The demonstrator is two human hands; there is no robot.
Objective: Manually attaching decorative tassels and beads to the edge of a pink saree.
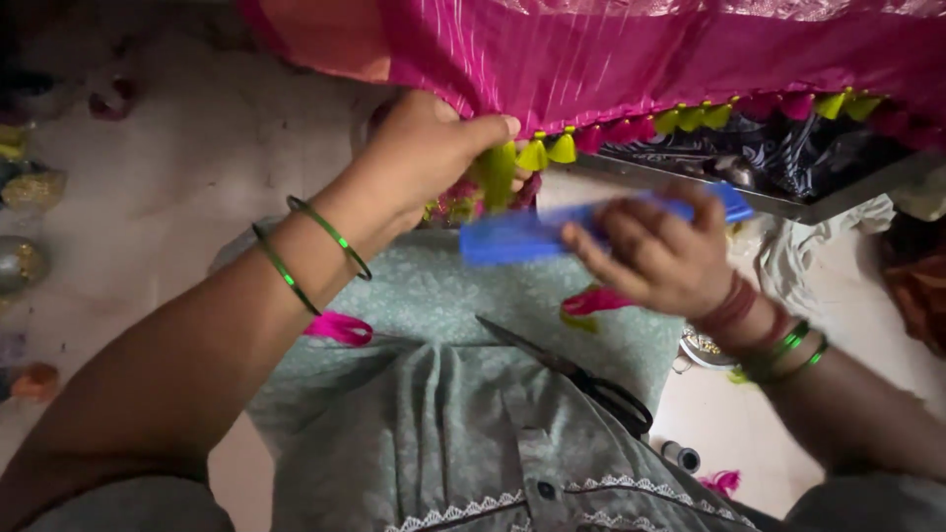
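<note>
Below the pink cloth (631,59), whose lower hem carries a row of yellow-green and pink tassels (690,118), both hands work just above the person's lap. Under that hem, the left hand (424,158) is closed around a yellow-green tassel (498,172), thumb on top and fingers curled beneath, pinching the tuft where it hangs from the cloth. Just right of that tassel and still beneath the hem, the right hand (655,256) grips a flat blue plastic piece (532,234), blurred so that its exact kind cannot be told; the fingers are clenched over its right half. Its long axis runs nearly level, left to right, rising slightly toward the right, and its free left end points at the held tassel and nearly touches it. Farther below the hem, a pair of scissors (572,374) lies on the grey-green garment (443,414) covering the lap, blades pointing up and left toward the hem, black handles down and right. Loose pink tassels (340,328) rest on the garment on either side of the scissors. Beneath the right stretch of the hem sits a metal tray edge (690,187) with dark patterned fabric (788,158) over it. Green bangles (310,251) ring both wrists.
</note>
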